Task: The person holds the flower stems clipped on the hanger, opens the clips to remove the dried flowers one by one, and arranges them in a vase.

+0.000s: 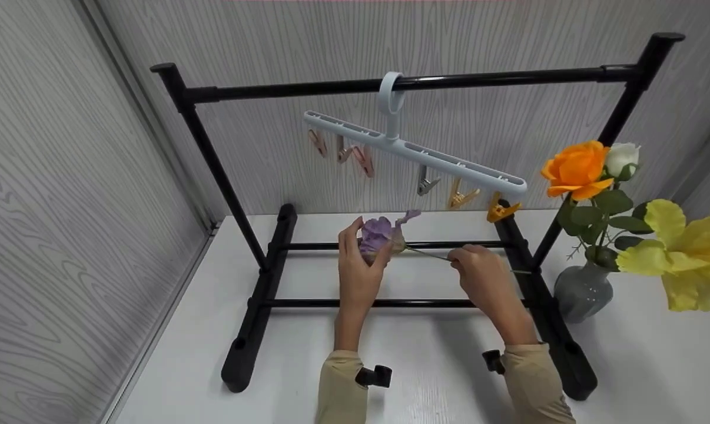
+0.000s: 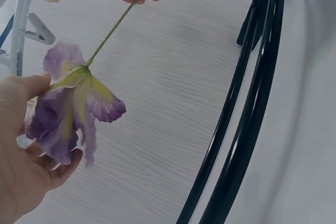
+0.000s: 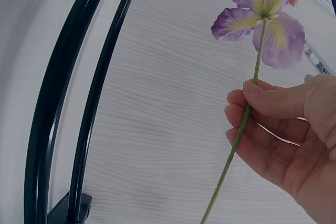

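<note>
A purple artificial iris [image 1: 377, 232] with yellow-streaked petals lies sideways between the hands, below a pale blue clip hanger [image 1: 455, 166]. My left hand [image 1: 358, 271] holds its bloom, thumb on one side and fingers on the other; the left wrist view shows the thumb near the base of the petals [image 2: 63, 108]. With thumb and fingertips, my right hand [image 3: 283, 129] pinches the thin green stem [image 3: 226, 169] a short way below the bloom. The stem's far end runs on past the right hand.
From a black rack's top bar [image 1: 308, 89] hangs the hanger, bearing several small clips [image 1: 364, 160] in pink, grey and gold. At the right, a grey vase [image 1: 584, 292] holds an orange rose [image 1: 577, 168], a white rose [image 1: 622, 159] and a yellow flower [image 1: 684, 253]. Two low bars [image 1: 420, 303] cross the rack's base.
</note>
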Tool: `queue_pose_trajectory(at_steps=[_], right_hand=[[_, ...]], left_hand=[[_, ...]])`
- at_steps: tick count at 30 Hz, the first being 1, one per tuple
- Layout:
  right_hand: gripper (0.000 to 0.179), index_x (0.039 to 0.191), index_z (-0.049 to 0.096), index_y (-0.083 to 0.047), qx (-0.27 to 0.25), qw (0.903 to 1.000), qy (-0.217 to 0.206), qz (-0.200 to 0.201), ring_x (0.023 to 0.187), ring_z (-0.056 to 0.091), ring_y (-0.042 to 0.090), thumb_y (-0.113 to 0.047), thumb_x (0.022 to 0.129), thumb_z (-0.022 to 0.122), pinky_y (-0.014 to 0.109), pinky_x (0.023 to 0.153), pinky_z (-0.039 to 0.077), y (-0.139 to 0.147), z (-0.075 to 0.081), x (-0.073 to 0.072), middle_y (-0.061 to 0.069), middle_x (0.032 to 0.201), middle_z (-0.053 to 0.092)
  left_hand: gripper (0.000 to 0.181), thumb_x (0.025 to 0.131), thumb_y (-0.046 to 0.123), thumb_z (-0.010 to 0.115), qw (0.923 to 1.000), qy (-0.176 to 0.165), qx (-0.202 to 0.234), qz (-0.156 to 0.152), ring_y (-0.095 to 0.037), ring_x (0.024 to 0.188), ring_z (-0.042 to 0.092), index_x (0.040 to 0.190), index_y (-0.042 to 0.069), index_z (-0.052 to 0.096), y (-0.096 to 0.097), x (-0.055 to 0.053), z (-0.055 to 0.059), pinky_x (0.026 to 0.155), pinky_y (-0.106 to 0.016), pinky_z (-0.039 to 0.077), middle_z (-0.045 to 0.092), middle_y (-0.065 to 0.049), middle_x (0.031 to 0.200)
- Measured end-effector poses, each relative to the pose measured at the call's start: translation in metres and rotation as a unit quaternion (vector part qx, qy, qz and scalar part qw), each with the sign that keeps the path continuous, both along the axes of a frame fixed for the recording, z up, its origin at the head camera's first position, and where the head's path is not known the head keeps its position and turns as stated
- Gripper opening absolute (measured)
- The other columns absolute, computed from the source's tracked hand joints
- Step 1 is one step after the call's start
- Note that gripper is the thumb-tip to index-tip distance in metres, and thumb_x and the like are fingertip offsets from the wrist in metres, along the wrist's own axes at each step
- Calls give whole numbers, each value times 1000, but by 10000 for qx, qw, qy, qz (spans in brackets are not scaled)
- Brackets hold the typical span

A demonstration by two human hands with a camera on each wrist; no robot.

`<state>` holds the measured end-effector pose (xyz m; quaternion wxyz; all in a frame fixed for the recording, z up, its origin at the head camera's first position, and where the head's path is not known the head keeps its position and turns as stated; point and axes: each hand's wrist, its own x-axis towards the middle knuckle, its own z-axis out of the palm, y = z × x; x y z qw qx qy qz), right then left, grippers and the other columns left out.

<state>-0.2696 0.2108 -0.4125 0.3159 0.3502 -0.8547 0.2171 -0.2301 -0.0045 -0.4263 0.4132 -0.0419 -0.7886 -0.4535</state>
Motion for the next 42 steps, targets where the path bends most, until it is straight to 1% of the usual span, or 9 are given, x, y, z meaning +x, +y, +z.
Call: queue_pose_trajectory(at_steps=[4,8,15,20,23,27,30,35,42], right_hand=[[11,87,70,-1,-56,9999,-66,-100,72,66,30,7,79,71,43,62,53,8,1,-2,12,81,67],[10,87,70,-1,-85,9994,-261,-214,73,65,30,7,80,71,43,62,53,12,2,-3,12,81,67],[11,86,70,-1,-329,9978,-453,-354,73,64,30,8,80,70,44,62,51,23,2,-2,11,79,66],[11,83,68,0,-526,9971,-318,-441,71,64,29,10,79,71,43,61,51,27,0,-2,11,77,65],[12,82,67,0,-576,9968,-221,-499,69,63,29,9,78,72,43,60,51,28,-1,-3,11,76,64],[14,82,65,-1,-675,9961,-86,-563,68,62,29,9,77,72,43,59,50,28,-1,-3,11,75,63],[14,82,63,-1,-765,9956,-54,-548,68,61,29,9,78,72,44,60,49,28,-1,-5,10,75,62],[13,82,62,-2,-859,9942,-263,-589,69,60,29,7,79,71,44,62,48,31,0,-8,11,76,62],[14,81,61,-1,-985,9920,-368,-696,67,59,29,7,79,72,44,61,48,43,1,-8,11,75,61]], left_hand=[[62,88,30,70,9996,-48,212,-166,-20,99,57,139,10,41,3,-1,2,82,-36,50,54,-8,119],[58,88,23,71,9989,-96,232,-400,-18,100,59,138,11,43,5,-1,4,83,-39,50,60,-8,111],[59,87,15,72,9965,-78,76,-827,-18,108,59,138,8,44,19,-4,5,84,-34,50,59,-12,120],[56,86,8,71,9931,-97,-36,-1172,-16,103,62,136,8,44,28,-4,5,82,-27,51,62,-11,113],[48,86,2,69,9907,21,-235,-1337,-14,100,62,130,6,51,29,-3,5,82,-25,51,64,-8,111],[35,83,-5,68,9856,366,-559,-1552,-13,99,61,116,7,62,28,-1,7,82,-25,51,62,-4,110],[31,81,-10,68,9829,595,-788,-1554,-13,100,59,107,8,65,27,0,9,82,-25,50,60,-2,110],[30,80,-10,68,9825,780,-1201,-1191,-14,110,52,104,9,67,28,0,8,85,-24,48,56,-2,117],[33,81,-8,69,9837,1064,-1123,-919,-18,114,50,110,6,64,37,-3,6,89,-28,47,50,-6,124]])
